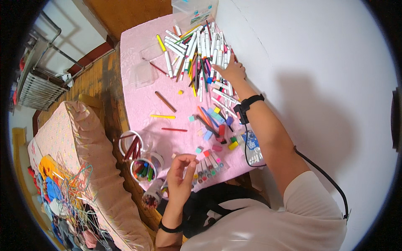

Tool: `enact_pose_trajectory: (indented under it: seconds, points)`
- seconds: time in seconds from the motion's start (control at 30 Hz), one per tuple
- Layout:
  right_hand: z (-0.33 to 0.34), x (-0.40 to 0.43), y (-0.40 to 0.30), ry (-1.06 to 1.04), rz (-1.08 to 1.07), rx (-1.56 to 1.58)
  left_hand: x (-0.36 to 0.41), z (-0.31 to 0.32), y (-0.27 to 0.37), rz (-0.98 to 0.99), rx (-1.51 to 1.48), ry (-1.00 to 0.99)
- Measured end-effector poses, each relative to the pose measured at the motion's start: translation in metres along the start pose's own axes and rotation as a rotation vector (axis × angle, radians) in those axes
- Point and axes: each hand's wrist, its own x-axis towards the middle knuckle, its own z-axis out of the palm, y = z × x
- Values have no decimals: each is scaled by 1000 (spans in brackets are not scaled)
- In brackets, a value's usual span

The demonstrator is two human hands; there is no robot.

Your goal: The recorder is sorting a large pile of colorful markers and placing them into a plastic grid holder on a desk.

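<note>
My right hand [233, 69] reaches to the right edge of a big pile of white markers [204, 44], by the wall, its thumb and fingers spread around some markers; whether it grips one I cannot tell. Colored pencils and crayons lie mixed into the pile. My left hand [182, 175] is raised above the near part of the pink-covered table, fingers curled and thumb apart, with nothing seen in it. Just right of it lies a clear pack of markers [209, 168]. Small colored blocks [208, 135] and loose sticks lie between the hands.
Left of my left hand stand a round container with green and orange sticks [143, 171], one with dark red pencils [133, 147] and a tilted bundle of pencils [151, 199]. A clear plastic box [194, 12] stands at the far edge. The wall [301, 62] borders the right side.
</note>
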Motion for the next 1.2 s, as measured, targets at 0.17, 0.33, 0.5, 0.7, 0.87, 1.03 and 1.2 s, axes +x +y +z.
enact_pose_trajectory:
  seconds: [0.17, 0.33, 0.5, 0.7, 0.87, 1.03, 1.2]
  points:
    - [7, 10, -26, -51, 110, -107, 15, 1, 10, -81, -93, 25]
    - [27, -8, -8, -109, 2, -56, 22, 0, 7, -94, -105, 12]
    - [23, -63, -4, -233, -121, -228, 28, -4, -8, -83, -104, 9]
    - [35, -116, -19, -478, -370, -421, 36, -6, -27, -14, -29, 27]
    - [-19, -84, -88, -567, -583, -237, 43, -12, -31, -13, 190, 98]
    - [38, -17, -117, 154, -595, -92, 52, -16, -33, -5, 288, 88]
    - [73, -4, -124, 65, -494, -100, 47, -15, -34, 0, 329, 44]
